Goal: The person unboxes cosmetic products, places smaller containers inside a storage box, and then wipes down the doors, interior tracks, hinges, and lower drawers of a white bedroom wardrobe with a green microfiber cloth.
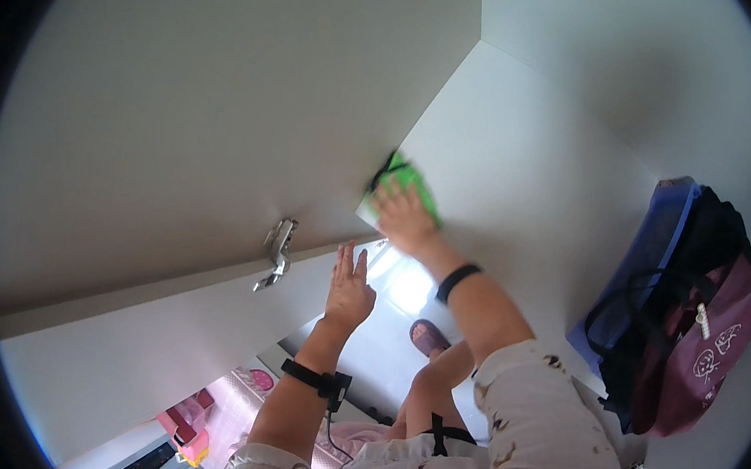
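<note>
My right hand (403, 215) lies spread over a bright green cloth (419, 188) with a dark edge. The cloth is pressed against the white cabinet shelf (489, 159), close to the corner where it meets the cabinet's side panel (208, 128). Motion blurs both hand and cloth slightly. My left hand (350, 295) is raised by the edge of the cabinet door (161, 364), fingers extended and nothing held. Whether it touches the door cannot be told. A metal hinge (278, 252) joins door and panel to its left.
Bags sit at the right on the shelf: a maroon bag (714, 333) with white drawings, and a blue mesh-like bag (647, 239). Below are a slippered foot (428, 337) on glossy floor, a pink bedspread (230, 404) and a pink box (185, 421). A cable (330, 430) hangs from my left wristband.
</note>
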Motion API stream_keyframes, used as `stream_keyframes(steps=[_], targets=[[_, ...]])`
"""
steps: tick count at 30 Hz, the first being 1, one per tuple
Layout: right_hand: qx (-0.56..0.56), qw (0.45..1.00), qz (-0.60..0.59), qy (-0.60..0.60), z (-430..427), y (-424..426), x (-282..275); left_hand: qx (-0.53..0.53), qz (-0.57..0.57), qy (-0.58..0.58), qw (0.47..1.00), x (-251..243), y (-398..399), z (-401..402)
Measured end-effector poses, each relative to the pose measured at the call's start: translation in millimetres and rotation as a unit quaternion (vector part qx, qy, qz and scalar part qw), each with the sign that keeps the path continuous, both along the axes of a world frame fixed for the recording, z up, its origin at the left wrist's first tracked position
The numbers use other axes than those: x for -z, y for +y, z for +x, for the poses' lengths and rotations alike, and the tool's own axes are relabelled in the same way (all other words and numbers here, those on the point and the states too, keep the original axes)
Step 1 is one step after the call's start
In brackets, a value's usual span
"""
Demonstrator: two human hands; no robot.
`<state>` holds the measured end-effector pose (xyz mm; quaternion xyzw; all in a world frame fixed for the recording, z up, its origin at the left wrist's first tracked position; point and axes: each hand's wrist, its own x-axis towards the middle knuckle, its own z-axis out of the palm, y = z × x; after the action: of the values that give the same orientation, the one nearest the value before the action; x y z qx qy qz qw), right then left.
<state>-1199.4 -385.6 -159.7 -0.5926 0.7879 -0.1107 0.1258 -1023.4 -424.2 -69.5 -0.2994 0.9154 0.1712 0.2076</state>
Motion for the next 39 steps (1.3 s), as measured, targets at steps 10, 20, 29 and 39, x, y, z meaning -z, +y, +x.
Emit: stream_keyframes(steps=[10,20,29,39], targets=[[0.068,0.994,-0.079,-0.025,-91,6,10,0.037,0.009,0.022,0.999,15,-7,-79],[0.262,0.963,0.028,-0.051,-252,-33,5,0.045,-0.002,-0.131,0.99,33,9,-197],[0.275,0.957,0.07,-0.059,-298,-3,7,0.044,0.096,-0.257,0.961,52,0,-202],[0.665,0.73,0.154,-0.031,-253,226,-22,0.031,0.072,-0.258,0.963,54,-6,-195]])
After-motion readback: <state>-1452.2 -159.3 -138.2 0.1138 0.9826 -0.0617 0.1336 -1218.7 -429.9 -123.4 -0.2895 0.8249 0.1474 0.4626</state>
